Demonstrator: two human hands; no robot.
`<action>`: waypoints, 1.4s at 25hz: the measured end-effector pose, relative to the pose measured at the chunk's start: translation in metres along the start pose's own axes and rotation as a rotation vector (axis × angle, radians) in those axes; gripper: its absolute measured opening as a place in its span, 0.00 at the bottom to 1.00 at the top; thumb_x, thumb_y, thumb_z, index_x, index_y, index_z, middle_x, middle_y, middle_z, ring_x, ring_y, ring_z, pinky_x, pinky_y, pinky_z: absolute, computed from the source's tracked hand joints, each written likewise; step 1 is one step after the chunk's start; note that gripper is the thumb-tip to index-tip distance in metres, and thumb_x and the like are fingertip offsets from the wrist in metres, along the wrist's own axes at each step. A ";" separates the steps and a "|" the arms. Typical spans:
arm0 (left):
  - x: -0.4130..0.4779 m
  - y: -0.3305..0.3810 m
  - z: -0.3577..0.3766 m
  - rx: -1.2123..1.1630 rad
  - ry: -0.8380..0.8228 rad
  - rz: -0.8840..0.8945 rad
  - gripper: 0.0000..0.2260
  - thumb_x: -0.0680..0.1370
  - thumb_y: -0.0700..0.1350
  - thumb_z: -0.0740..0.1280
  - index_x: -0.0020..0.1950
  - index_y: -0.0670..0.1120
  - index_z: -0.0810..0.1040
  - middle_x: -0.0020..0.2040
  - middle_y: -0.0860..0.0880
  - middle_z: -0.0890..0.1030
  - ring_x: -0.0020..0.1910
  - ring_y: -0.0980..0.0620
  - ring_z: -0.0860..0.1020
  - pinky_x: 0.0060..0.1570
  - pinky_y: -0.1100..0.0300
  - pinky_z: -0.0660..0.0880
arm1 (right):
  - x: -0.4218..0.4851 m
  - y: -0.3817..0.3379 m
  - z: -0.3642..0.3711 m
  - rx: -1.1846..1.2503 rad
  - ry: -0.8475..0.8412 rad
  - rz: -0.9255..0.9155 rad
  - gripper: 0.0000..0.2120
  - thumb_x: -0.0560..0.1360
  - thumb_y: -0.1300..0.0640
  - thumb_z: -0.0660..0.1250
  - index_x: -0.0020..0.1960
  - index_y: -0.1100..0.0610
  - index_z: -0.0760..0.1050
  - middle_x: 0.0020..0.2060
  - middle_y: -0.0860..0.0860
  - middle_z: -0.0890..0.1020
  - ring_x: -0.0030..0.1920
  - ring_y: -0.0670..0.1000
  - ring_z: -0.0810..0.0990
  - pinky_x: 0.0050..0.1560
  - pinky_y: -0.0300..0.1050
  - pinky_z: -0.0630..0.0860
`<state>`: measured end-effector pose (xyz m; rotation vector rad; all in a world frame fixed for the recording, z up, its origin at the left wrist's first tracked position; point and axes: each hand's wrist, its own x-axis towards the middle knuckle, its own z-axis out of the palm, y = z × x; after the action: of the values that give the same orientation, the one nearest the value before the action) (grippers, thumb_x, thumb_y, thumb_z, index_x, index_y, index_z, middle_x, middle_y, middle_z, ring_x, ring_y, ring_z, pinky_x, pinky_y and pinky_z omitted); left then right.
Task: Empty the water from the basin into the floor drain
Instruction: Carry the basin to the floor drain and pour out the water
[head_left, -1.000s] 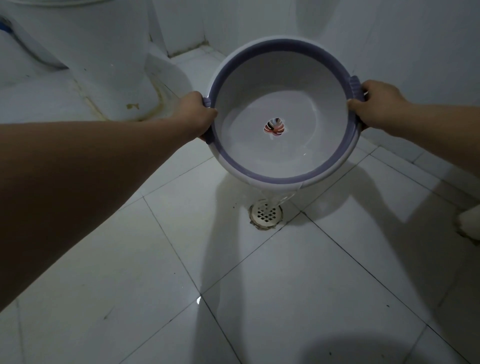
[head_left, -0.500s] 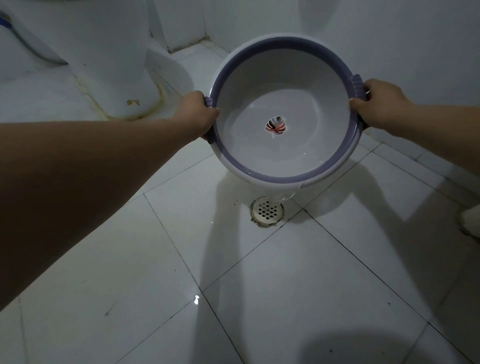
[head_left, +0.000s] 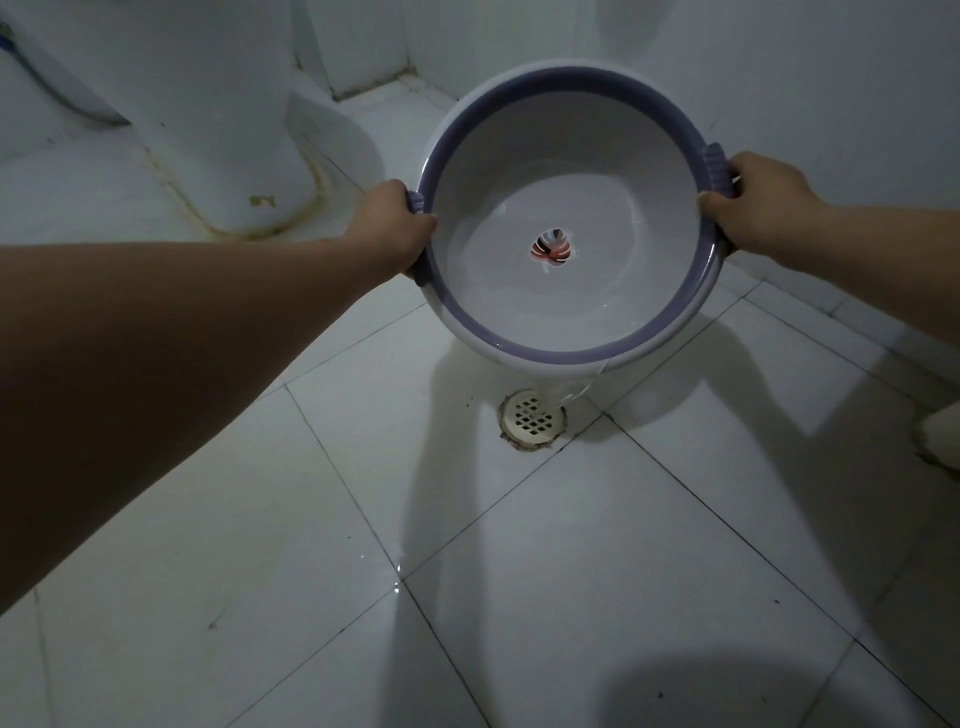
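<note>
A round white basin (head_left: 519, 130) with a purple rim is held above the tiled floor, tilted with its open side toward me. A small red and dark leaf print marks its bottom. My left hand (head_left: 392, 228) grips the left handle and my right hand (head_left: 753, 202) grips the right handle. A little water lies in the low part of the basin. A thin stream of water (head_left: 571, 392) spills over the lowest rim onto the round floor drain (head_left: 531, 420) just below.
A white toilet base (head_left: 208, 130) with stained sealant stands at the back left. White walls close in behind and to the right. White floor tiles (head_left: 571, 571) spread toward me. A pale object (head_left: 943, 431) sits at the right edge.
The basin has stayed tilted over the drain and shifted only slightly. The water in it has dropped, and the stream still runs onto the drain.
</note>
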<state>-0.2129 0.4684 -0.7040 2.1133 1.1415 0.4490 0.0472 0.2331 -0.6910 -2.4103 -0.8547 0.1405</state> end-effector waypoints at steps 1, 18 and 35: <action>0.000 0.000 0.000 0.005 0.000 0.004 0.10 0.80 0.44 0.63 0.60 0.43 0.72 0.51 0.42 0.79 0.46 0.44 0.82 0.42 0.54 0.81 | 0.000 0.000 0.000 -0.006 0.003 -0.001 0.14 0.77 0.56 0.63 0.60 0.61 0.71 0.51 0.62 0.78 0.43 0.58 0.78 0.44 0.46 0.76; 0.003 -0.002 -0.001 0.014 0.038 0.030 0.10 0.80 0.45 0.63 0.59 0.44 0.72 0.53 0.42 0.79 0.47 0.44 0.81 0.37 0.58 0.79 | 0.001 0.000 -0.002 -0.040 0.040 -0.044 0.14 0.77 0.54 0.63 0.59 0.61 0.71 0.51 0.62 0.78 0.43 0.56 0.75 0.44 0.45 0.72; 0.005 -0.004 -0.002 0.029 0.066 0.062 0.07 0.80 0.45 0.63 0.57 0.45 0.72 0.50 0.45 0.77 0.46 0.47 0.79 0.33 0.63 0.74 | -0.001 -0.002 -0.001 -0.035 0.030 -0.062 0.14 0.78 0.54 0.63 0.60 0.61 0.71 0.46 0.57 0.76 0.42 0.55 0.76 0.44 0.43 0.72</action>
<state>-0.2144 0.4748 -0.7056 2.1788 1.1279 0.5380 0.0457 0.2336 -0.6891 -2.4095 -0.9237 0.0653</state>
